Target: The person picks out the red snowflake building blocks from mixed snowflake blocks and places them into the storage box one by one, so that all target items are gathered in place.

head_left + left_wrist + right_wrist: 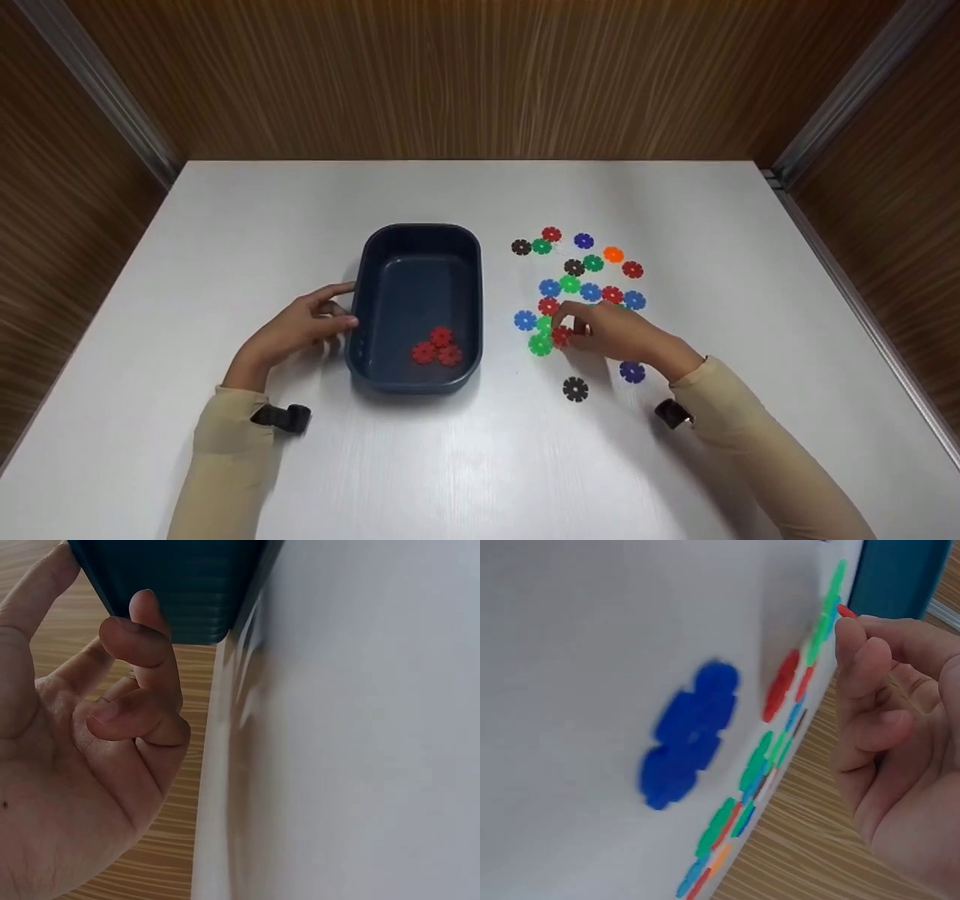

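A dark blue tub (416,300) stands on the white table with several red notched plastic discs (440,337) lying inside near its front. My left hand (304,322) touches the tub's left side with thumb and fingertips; in the left wrist view the other fingers bend loosely below the tub's wall. To the right, my right hand (619,330) pinches a red notched disc (562,337) between thumb and index finger. Only that disc's red edge (846,611) shows at the fingertips in the right wrist view. Green discs (540,344) lie beside and under these fingers.
Many flat notched discs in blue, green, red, black and orange lie scattered right of the tub, among them an orange disc (613,255). A black disc (575,389) and a dark blue disc (632,372) lie nearer the front. Wood-grain panels (480,82) enclose the table.
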The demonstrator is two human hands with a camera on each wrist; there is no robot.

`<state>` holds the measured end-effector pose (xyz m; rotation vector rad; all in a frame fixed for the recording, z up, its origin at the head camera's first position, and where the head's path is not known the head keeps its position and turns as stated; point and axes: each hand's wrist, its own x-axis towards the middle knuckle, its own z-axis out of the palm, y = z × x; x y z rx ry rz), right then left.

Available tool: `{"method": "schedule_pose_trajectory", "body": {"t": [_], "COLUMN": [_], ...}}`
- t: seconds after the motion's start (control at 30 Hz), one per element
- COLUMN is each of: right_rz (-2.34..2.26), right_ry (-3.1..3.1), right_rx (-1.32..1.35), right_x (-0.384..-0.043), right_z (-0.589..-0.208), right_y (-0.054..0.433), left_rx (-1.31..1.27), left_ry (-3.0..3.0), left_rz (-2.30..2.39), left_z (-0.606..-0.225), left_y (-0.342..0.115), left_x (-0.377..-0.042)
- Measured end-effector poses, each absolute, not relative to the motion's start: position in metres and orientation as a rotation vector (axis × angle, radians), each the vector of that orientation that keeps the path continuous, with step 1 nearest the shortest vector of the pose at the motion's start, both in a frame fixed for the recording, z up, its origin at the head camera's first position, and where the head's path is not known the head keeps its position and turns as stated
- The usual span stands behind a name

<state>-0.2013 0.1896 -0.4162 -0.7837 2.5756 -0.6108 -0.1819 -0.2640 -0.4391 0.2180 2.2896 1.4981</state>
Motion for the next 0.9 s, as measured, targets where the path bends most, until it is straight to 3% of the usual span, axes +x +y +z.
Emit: {"method": "schedule_pose_trajectory", "body": {"t": [0.47,0.9], "right_rz": [-1.068,-1.305], "right_ry": [2.505,2.369], "right_rx": [-0.766,-0.747], "right_x": [-0.208,-0.207], "right_z": [-0.389,-0.381], "right_y": [0.179,0.131], "left_rx": [0.215,0.235], "left_ry": [2.299,2.310], "left_rz": [1.501,1.500], "left_z": [-0.439,-0.440], "left_y": [-0.261,-0.259], "left_x": [-0.180,-0.184]}}
